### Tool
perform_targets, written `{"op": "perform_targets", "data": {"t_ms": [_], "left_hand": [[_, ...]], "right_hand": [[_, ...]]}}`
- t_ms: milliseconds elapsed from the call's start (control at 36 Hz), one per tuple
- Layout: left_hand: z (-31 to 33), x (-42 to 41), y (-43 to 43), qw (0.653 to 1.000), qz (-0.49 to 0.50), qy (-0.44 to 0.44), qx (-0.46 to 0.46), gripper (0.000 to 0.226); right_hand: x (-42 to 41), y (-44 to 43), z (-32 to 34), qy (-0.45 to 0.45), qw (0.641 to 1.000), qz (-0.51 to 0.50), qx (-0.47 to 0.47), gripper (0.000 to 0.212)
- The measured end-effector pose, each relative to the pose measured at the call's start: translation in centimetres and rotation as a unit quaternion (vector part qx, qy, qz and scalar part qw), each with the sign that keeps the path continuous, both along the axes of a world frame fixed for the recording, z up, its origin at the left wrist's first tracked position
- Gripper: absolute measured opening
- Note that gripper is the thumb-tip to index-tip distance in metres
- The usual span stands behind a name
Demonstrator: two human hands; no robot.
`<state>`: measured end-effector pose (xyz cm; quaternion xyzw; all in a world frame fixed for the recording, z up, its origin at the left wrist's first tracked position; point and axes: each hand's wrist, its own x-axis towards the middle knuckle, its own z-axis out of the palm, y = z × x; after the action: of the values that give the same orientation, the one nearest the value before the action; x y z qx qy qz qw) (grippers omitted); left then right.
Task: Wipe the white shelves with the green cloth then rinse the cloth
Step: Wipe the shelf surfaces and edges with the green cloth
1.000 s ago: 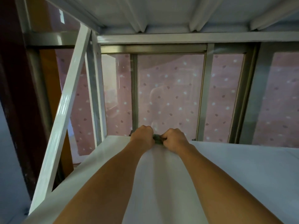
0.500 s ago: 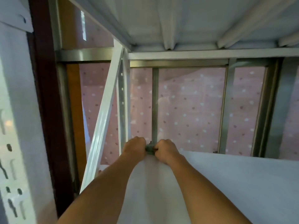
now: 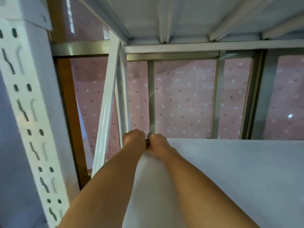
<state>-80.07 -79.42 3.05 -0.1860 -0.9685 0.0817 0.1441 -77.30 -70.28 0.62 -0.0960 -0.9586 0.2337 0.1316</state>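
Both my arms reach across a white shelf (image 3: 230, 170) to its far left corner. My left hand (image 3: 134, 139) and my right hand (image 3: 157, 145) are curled side by side there, knuckles up, and grip the green cloth (image 3: 147, 141) between them. Only a thin dark sliver of the cloth shows in the gap between the two fists; the rest is hidden under the hands. The hands press down on the shelf's back edge, close to the rear upright.
A white shelf underside (image 3: 181, 18) with ribs hangs close overhead. A perforated white upright (image 3: 28, 112) stands near left, and a diagonal white brace (image 3: 107, 112) crosses by the hands. Behind the shelf is a metal-framed window (image 3: 184, 96) with pink dotted fabric.
The hands have slid left along the back edge toward the shelf's far left corner, still holding the cloth. The view has turned left, bringing the perforated upright into sight.
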Motion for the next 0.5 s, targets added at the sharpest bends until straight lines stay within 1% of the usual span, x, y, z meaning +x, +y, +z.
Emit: {"op": "perform_targets", "data": {"t_ms": [111, 222, 306, 417, 500], "left_hand": [[-0.1, 2.0, -1.3, 1.0, 0.002, -0.006, 0.0, 0.024], [-0.3, 4.3, -2.4, 1.0, -0.002, -0.011, -0.008, 0.026], [-0.5, 5.8, -3.5, 1.0, -0.011, -0.006, -0.009, 0.025], [-0.7, 7.6, -5.0, 0.999, -0.03, 0.001, -0.014, 0.022], [-1.0, 8.7, -5.9, 0.998, -0.048, 0.015, -0.025, 0.02]], "right_hand": [[2.2, -1.3, -0.4, 0.015, 1.0, 0.008, 0.001, 0.024], [4.6, -2.8, -0.3, 0.003, 1.0, 0.001, -0.011, 0.023], [6.4, -3.9, -0.2, -0.007, 1.0, 0.003, -0.011, 0.026], [8.4, -5.4, -0.2, -0.012, 1.0, -0.021, -0.018, 0.025], [10.2, -6.3, -0.2, -0.013, 0.999, -0.037, -0.007, 0.024]]}}
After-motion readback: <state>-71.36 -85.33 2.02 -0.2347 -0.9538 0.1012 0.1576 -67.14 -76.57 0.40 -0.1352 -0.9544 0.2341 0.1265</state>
